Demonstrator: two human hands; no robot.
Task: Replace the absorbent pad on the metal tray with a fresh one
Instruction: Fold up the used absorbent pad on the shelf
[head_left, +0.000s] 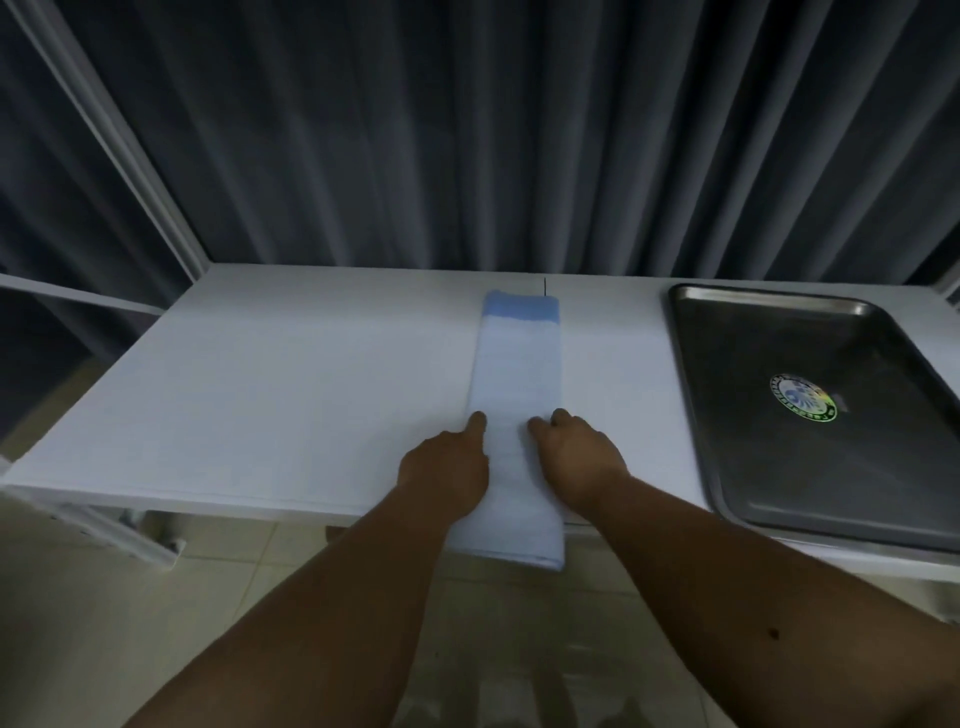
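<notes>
Surface: a white flat-topped table (291, 395) runs across the view; its near edge overhangs a pale tiled floor (104, 623).
Room: dark grey pleated curtains (467, 130) hang behind the table; a white frame rail (109, 135) slants down at the left.
Pad: a long, folded white absorbent pad with a blue band at its far end (519, 364) lies lengthwise near the table's middle, its near end hanging over the table's front edge.
Tray: a rectangular stainless metal tray (737, 467) sits on the right of the table, well apart from the pad, bare inside except for a round green-and-white sticker (802, 397).
Left hand: the left hand (447, 473) rests at the pad's left edge, index finger stretched forward, the other fingers tucked; whether it grips the pad cannot be told.
Right hand: the right hand (576, 452) lies on the pad's right side, fingers bent down onto it; a pinch cannot be confirmed.
Cut off: the tray's right side leaves the view.
Unclear: the sticker's lettering is unreadable.
</notes>
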